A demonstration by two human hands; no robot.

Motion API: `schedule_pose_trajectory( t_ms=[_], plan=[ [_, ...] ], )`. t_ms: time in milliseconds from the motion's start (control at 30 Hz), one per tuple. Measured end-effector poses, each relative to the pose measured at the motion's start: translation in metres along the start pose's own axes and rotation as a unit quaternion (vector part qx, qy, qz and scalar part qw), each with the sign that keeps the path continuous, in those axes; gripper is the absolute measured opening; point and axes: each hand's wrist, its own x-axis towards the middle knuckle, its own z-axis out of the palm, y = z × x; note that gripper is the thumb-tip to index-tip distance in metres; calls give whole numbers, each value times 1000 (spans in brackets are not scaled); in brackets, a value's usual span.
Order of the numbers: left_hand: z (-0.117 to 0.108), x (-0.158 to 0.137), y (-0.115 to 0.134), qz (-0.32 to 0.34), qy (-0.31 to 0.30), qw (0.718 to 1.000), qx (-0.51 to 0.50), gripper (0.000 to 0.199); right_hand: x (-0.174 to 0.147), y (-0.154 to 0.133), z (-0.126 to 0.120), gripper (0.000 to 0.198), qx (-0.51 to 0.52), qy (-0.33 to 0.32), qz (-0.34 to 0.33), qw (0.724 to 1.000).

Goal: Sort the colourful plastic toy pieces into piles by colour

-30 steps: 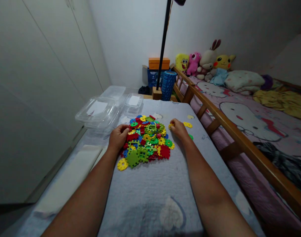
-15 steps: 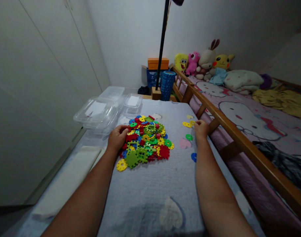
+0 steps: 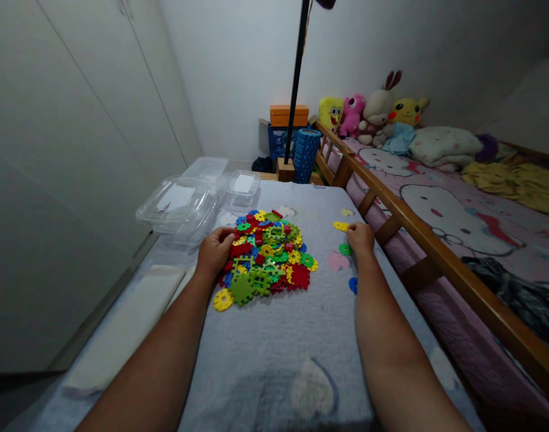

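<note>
A heap of plastic interlocking pieces [image 3: 265, 252], red, yellow, green and blue, lies on the cloth-covered table. My left hand [image 3: 215, 251] rests against the heap's left edge, its fingers bent with a gap beside the thumb, and nothing shows in its grasp. Apart from the heap on the right, a row of loose pieces runs towards me: a yellow disc [image 3: 340, 226], a green disc [image 3: 345, 249] and a blue disc [image 3: 353, 285]. Fingers drawn together, my right hand [image 3: 361, 239] is low by the yellow disc's right side; whatever is under its fingertips is hidden.
Clear lidded plastic boxes [image 3: 177, 201] stand at the table's back left, with a folded white cloth [image 3: 125, 324] nearer me. A wooden bed rail [image 3: 404, 222] borders the right side. Behind the table rise a black pole [image 3: 296, 84] and a blue foam roller [image 3: 306, 157].
My right hand has shifted slightly left and down, and the yellow piece seen at its fingertips no longer shows. My left hand stays at the heap.
</note>
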Motion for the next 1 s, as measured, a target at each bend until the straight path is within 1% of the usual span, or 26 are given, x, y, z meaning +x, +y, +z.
schedule_pose_trajectory(
  t_ms=[67,133,200,300,433,533,633,733,800,900,933,1000],
  plan=[
    [0,1,-2,1,0,1000,-2,32,0,-10,-4,29,27,-3,-19,999],
    [1,1,-3,2,1,1000,-1,32,-3,-25,-8,25,84,-30,-66,994],
    [1,2,-4,3,0,1000,1,32,-10,-44,-8,23,152,-82,-133,976],
    [0,2,-3,4,-1,1000,2,33,-28,-73,-1,24,225,-154,-213,938],
    [0,2,-1,5,-3,1000,6,33,-56,-98,12,35,266,-187,-277,904],
    [0,2,-2,7,-4,1000,4,32,-67,-107,16,31,264,-195,-312,892],
    [0,3,-3,8,0,1000,6,33,-70,-111,14,23,256,-194,-329,888],
    [0,3,-3,10,2,1000,13,33,-71,-113,9,22,273,-195,-335,880],
    [0,3,-3,14,1,1000,14,34,-72,-114,7,29,300,-212,-337,867],
    [0,3,-5,17,2,1000,19,34,-74,-114,7,53,340,-257,-326,844],
    [0,4,-5,17,3,1000,20,34,-73,-113,7,59,345,-263,-319,843],
    [0,4,-7,15,5,1000,18,34,-72,-111,7,63,337,-243,-303,858]
  ],
)
